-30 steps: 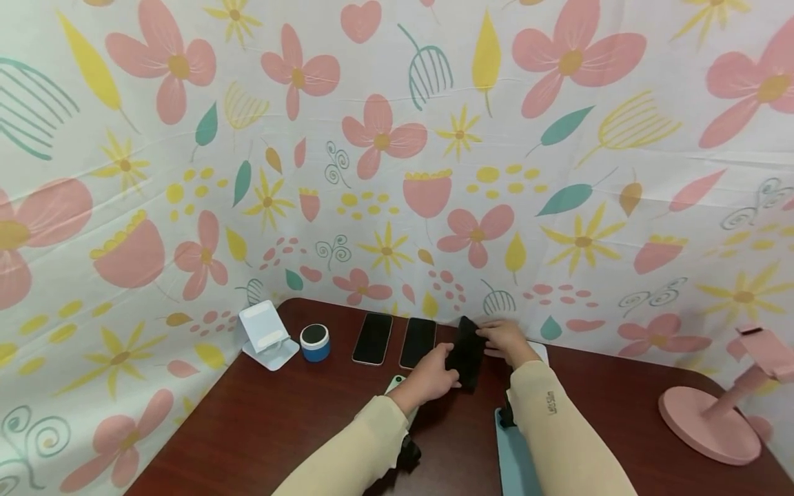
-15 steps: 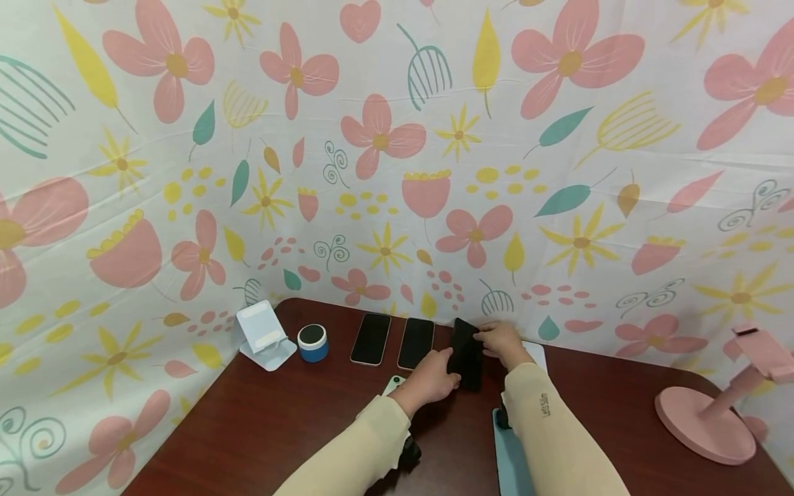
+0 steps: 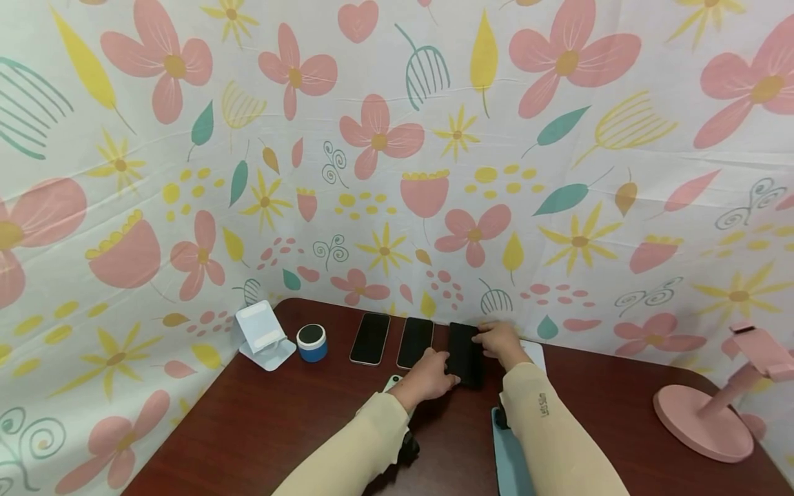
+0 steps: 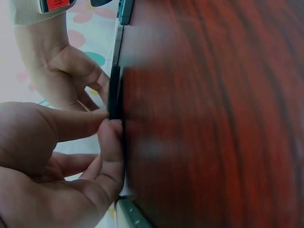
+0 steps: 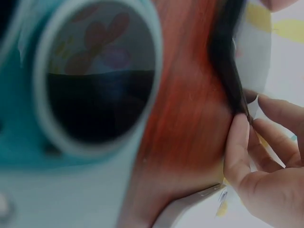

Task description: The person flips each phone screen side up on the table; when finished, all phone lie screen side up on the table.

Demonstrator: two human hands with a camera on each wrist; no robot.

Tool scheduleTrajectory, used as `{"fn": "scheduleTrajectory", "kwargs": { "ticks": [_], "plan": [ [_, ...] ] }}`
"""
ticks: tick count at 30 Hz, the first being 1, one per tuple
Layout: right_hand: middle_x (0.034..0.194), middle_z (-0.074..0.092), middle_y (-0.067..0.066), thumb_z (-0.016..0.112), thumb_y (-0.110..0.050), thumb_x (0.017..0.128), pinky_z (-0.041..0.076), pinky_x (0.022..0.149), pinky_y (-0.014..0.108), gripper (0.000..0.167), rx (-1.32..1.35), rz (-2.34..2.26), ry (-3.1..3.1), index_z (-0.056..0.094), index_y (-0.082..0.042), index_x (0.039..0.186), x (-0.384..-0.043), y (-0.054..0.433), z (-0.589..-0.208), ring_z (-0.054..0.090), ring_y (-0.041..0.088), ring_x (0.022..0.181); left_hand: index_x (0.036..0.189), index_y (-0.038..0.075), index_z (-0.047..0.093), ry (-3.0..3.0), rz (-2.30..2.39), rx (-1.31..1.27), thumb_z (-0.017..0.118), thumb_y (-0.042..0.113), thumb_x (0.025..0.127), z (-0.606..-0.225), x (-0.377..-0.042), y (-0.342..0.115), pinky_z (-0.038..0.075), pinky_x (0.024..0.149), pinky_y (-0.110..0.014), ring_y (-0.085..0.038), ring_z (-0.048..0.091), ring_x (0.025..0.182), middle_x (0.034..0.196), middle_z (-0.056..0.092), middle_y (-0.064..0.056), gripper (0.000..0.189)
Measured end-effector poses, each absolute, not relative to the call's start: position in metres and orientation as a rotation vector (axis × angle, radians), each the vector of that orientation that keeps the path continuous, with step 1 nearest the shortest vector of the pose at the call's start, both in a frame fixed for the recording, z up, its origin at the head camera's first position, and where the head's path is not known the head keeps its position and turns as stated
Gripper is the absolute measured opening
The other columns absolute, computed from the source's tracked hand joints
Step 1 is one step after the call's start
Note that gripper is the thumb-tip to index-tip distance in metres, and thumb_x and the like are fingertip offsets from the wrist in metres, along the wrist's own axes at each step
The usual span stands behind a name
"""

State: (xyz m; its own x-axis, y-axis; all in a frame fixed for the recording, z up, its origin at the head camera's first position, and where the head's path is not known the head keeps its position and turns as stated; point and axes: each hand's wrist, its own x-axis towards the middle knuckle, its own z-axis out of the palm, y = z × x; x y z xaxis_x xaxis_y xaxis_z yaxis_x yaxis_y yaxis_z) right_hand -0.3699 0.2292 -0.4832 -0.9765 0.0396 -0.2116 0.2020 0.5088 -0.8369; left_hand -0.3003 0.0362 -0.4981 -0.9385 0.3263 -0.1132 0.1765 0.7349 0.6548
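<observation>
The flat black device (image 3: 461, 353) is at the back edge of the tabletop (image 3: 248, 441), right of its middle. The left hand (image 3: 428, 377) pinches its near end between thumb and fingers; the right hand (image 3: 498, 341) pinches its right side. Just left, two dark-screened phones (image 3: 370, 338) (image 3: 415, 342) lie along the back edge, then a blue jar (image 3: 312, 343) and, by the back left corner, a white stand (image 3: 267, 335). A pink stand (image 3: 707, 424) stands near the right edge.

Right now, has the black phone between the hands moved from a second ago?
Yes: the black phone has shifted left at its far end, closer to the resting phone beside it.
</observation>
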Motion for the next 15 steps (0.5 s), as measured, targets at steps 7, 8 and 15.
{"fn": "scheduleTrajectory", "kwargs": {
  "ticks": [7,8,15],
  "plan": [
    [0.158,0.048,0.033,0.064,-0.008,0.105,0.061,0.101,0.046,0.054,0.181,-1.323,2.661,0.05,0.008,0.154,-0.3707,0.228,-0.4838,0.059,0.048,0.136,0.155,0.002,0.054,2.697,0.943,0.403,0.07,0.027,0.105,-0.4989,-0.3032,0.0385,0.055,0.102,-0.039,-0.024,0.066,0.117,0.134,0.06,-0.014,0.058],
    [0.157,0.049,0.033,0.064,-0.009,0.105,0.062,0.1,0.046,0.054,0.182,-1.31,2.669,0.05,0.008,0.154,-0.3704,0.2283,-0.4833,0.06,0.048,0.135,0.155,0.002,0.053,2.696,0.934,0.405,0.07,0.027,0.105,-0.4987,-0.3033,0.0387,0.055,0.102,-0.039,-0.023,0.066,0.117,0.134,0.06,-0.014,0.058],
    [0.152,0.054,0.035,0.065,-0.007,0.104,0.065,0.09,0.041,0.05,0.184,-1.253,2.699,0.054,0.011,0.15,-0.3649,0.2283,-0.4769,0.067,0.046,0.127,0.156,0.003,0.053,2.698,0.892,0.41,0.069,0.027,0.106,-0.4977,-0.3041,0.0394,0.055,0.1,-0.038,-0.022,0.065,0.113,0.133,0.06,-0.013,0.057]
  ]
}}
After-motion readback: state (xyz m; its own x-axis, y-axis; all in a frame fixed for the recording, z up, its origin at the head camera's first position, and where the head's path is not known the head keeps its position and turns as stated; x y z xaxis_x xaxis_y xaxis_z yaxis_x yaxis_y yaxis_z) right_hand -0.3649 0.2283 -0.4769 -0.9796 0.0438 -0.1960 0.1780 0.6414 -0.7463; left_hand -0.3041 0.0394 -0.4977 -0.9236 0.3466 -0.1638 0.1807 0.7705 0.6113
